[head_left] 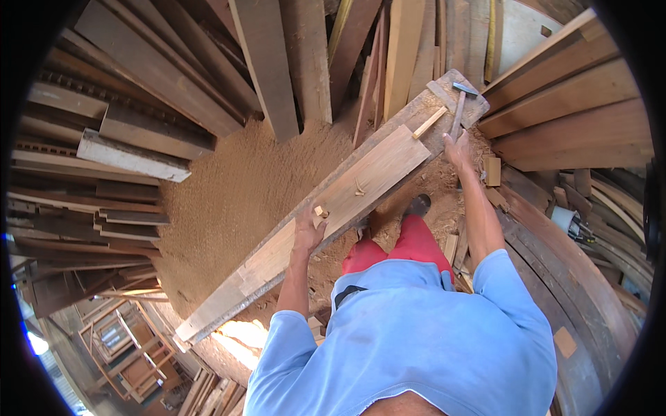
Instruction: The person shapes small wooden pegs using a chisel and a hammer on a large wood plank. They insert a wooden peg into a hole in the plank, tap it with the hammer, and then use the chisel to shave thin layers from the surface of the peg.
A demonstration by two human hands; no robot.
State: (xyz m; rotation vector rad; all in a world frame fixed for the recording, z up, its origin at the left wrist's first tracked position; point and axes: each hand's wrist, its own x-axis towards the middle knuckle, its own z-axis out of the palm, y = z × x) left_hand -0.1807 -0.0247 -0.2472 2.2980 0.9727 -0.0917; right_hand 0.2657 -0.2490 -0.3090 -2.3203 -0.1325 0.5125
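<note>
A long pale wooden board [374,170] lies slantwise across a narrow workbench [475,105]. My left hand [307,230] is over the board's middle, its fingers closed on a small light wooden block [320,211]; part of the grip is hidden. My right hand [457,150] grips the handle of a hammer [458,114] near the bench's far right end. The steel hammer head rests at the bench end. Between the hammer and the board's end sits a thin wooden strip [430,122]. A few curled wood shavings [359,187] lie on the board between my hands.
Sawdust [236,187] covers the floor beyond the bench. Many planks [270,69] lean around the far side and left, with thick boards [569,118] at right. Wooden frames [132,347] stand at lower left. Offcuts [492,171] lie by my right arm.
</note>
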